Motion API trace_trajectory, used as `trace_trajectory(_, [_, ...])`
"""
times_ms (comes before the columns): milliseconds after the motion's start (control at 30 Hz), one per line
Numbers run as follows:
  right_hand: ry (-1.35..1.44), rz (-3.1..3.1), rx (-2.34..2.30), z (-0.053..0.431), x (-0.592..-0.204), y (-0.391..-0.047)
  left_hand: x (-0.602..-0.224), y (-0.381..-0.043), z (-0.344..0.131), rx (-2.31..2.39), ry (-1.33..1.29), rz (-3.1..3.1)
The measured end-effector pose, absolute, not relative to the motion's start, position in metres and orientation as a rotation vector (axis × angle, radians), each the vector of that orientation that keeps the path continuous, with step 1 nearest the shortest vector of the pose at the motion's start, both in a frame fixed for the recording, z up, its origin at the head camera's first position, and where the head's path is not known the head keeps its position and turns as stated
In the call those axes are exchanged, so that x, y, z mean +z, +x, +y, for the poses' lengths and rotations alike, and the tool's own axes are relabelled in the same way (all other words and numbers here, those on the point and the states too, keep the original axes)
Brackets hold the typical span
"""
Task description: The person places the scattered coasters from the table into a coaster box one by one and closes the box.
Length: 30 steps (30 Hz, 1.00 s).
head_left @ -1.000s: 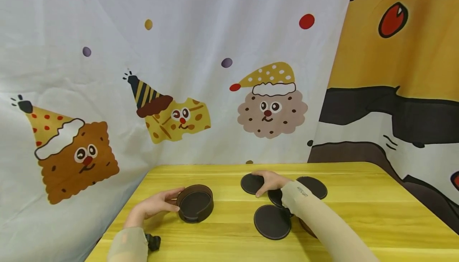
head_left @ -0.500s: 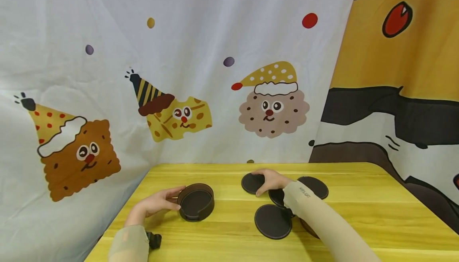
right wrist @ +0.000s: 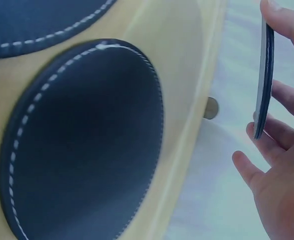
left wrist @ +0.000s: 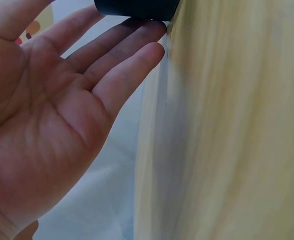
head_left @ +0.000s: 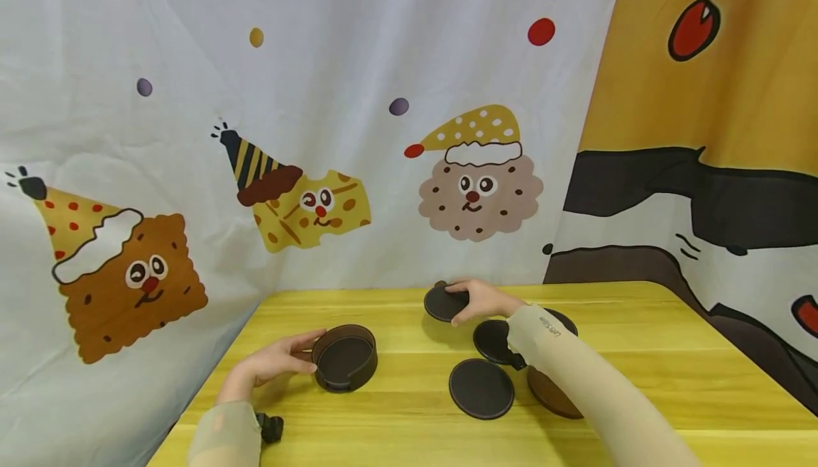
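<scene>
My right grip (head_left: 482, 301) is clamped on a round black coaster (head_left: 442, 305), fingers at its far edge and thumb at its near one, raised off the far part of the counter (head_left: 396, 417). Being round, it has no long axis. From it, the round holder (head_left: 366, 373) lies leftward and closer to my body, well apart. My left grip (head_left: 275, 364) is the nearer one to that holder, its fingers and thumb loosely apart at the holder's left side.
</scene>
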State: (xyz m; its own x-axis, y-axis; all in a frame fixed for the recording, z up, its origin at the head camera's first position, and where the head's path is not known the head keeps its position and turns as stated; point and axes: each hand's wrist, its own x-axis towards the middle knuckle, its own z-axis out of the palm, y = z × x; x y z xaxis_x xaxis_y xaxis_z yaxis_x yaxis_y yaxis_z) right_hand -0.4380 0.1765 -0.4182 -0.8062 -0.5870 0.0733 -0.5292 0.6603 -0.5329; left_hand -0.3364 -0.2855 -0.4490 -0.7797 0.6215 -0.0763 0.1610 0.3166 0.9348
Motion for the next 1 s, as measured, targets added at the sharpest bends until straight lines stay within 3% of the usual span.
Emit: trace_trajectory(1000, [-1.090, 2.844, -0.690, 0.161, -0.368, -0.417, -0.447, -0.337, -0.285, 1.454, 0.649, 2.167])
